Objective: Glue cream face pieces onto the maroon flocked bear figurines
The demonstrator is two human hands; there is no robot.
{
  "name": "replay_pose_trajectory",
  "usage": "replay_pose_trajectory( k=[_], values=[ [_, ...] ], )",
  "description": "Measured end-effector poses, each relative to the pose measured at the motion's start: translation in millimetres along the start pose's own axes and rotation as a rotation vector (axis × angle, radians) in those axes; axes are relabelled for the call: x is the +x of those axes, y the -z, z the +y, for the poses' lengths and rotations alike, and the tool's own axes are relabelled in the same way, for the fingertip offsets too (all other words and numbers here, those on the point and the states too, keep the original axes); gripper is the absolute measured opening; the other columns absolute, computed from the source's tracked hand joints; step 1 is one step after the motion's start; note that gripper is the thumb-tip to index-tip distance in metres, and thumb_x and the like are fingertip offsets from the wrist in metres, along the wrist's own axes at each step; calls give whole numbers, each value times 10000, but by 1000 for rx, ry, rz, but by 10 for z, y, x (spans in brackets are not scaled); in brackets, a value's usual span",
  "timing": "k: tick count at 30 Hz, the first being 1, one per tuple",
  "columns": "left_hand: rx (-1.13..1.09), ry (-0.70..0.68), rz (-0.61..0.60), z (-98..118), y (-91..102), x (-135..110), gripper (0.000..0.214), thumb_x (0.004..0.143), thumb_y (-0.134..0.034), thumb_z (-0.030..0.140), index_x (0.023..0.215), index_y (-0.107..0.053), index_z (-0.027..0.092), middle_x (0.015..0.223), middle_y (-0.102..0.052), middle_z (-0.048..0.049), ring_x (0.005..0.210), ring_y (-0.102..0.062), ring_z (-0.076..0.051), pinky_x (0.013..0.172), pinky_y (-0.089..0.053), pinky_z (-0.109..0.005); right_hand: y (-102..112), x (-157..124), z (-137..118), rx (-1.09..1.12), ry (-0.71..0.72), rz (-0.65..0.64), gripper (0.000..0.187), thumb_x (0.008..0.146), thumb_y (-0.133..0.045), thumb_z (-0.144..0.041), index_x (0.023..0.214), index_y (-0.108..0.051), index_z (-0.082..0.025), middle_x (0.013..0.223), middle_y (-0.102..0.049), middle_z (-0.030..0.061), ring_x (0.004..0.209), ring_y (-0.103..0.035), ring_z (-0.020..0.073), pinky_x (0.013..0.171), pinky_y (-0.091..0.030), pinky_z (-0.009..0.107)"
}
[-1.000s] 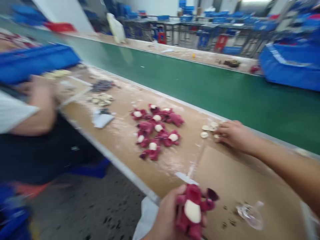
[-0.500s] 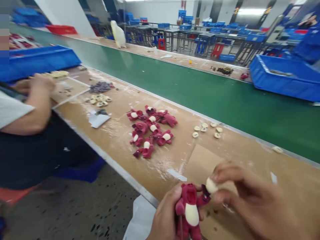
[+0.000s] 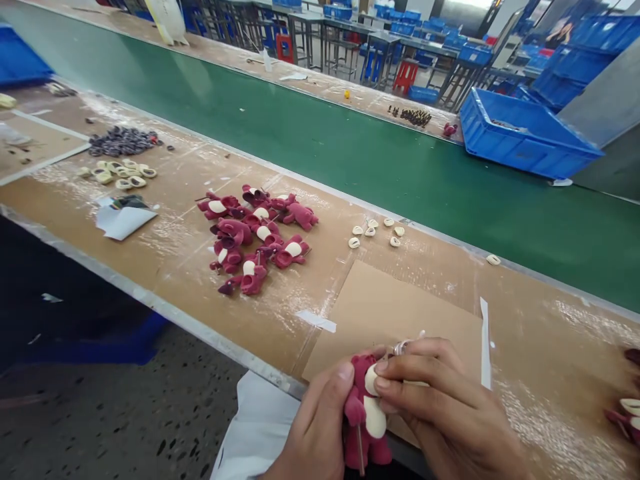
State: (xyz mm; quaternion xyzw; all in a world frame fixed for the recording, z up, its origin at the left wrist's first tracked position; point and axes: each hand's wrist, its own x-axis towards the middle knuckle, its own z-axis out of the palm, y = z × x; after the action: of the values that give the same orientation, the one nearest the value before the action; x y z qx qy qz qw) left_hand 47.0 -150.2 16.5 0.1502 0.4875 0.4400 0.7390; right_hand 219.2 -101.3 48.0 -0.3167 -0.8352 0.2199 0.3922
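Note:
In my left hand point(image 3: 320, 413) is a dark pink bear figure point(image 3: 357, 407) with a cream belly patch, held upright at the lower middle of the view. My right hand point(image 3: 440, 393) pinches a small cream oval piece point(image 3: 371, 380) and presses it against the bear's face area. A ring shows on a finger near the bear's head. Below the hands lies a square cardboard sheet point(image 3: 400, 300) taped to the bench. Several similar bear figures point(image 3: 255, 240) lie heaped to the left of it.
Several loose cream oval pieces point(image 3: 370, 232) lie beyond the cardboard. To the left are more cream pieces point(image 3: 120, 172), a pile of small dark grey parts point(image 3: 123, 141) and a folded white paper point(image 3: 125, 222). A green conveyor belt point(image 3: 300, 127) runs behind; a blue crate point(image 3: 525, 140) stands across it.
My right hand has brought the cream piece leftward from beside the bear onto its face. The view has turned right, so the co-worker's arm at left is out of sight.

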Motion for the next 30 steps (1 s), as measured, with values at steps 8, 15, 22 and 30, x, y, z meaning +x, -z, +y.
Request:
replay_pose_trajectory(
  k=[8, 15, 22, 30],
  values=[
    [206, -111, -55, 125, -84, -99, 739, 919, -564, 771, 1335, -712, 179, 514, -651, 7, 432, -523, -123, 488, -481, -228, 163, -69, -81, 58, -45, -98, 343, 893, -598, 78, 1091, -653, -197, 1048, -766, 13, 1066, -711, 119, 988, -579, 236],
    [296, -318, 0, 53, -87, -71, 515, 983, -574, 645, 1238, -785, 250, 799, -819, -59, 626, -723, -182, 609, -589, -262, 87, -237, -84, -97, -5, -69, 333, 901, -646, 28, 1135, -636, -209, 1049, -772, 36, 1022, -757, 144, 941, -626, 236],
    [482, -741, 7, -35, -49, -43, 322, 1085, -507, 393, 1302, -744, 373, 1268, -792, 41, 1163, -731, -160, 1067, -488, -196, 135, -120, -178, 52, -71, -104, 197, 1010, -542, -24, 1044, -686, -153, 1016, -783, 65, 1007, -755, 145, 961, -617, 266],
    [529, -757, -244, 42, 113, 31, 348, 1076, -508, 317, 1354, -717, 339, 1325, -768, 15, 1183, -724, -184, 1031, -528, -212, -85, -355, -160, -142, 17, 137, 202, 1038, -570, -131, 1116, -727, -231, 1019, -833, 9, 966, -798, 172, 902, -658, 276]
  ],
)
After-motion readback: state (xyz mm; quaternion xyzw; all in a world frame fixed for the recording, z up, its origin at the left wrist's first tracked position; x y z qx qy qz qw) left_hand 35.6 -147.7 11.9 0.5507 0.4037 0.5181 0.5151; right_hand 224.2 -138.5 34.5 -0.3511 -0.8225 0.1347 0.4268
